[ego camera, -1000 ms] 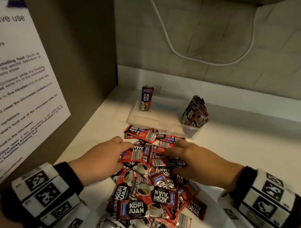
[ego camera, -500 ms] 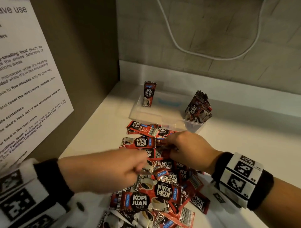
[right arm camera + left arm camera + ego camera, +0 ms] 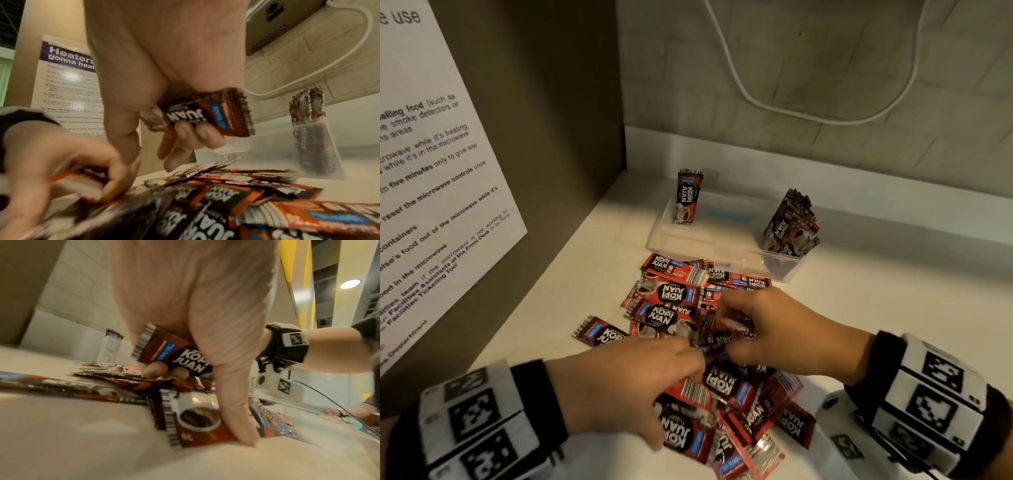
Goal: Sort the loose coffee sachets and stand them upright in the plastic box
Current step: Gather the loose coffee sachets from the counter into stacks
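Hovering hands, fingers curled round sachets

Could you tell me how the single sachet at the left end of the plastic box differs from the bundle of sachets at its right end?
The single sachet stands alone and nearly straight at the left end of the plastic box; the bundle is several sachets packed together at the right end. The bundle leans, its tops fanned apart, while the single sachet shows its front label flat on. Both are the same red and black Kopi Juan sachets, on end.
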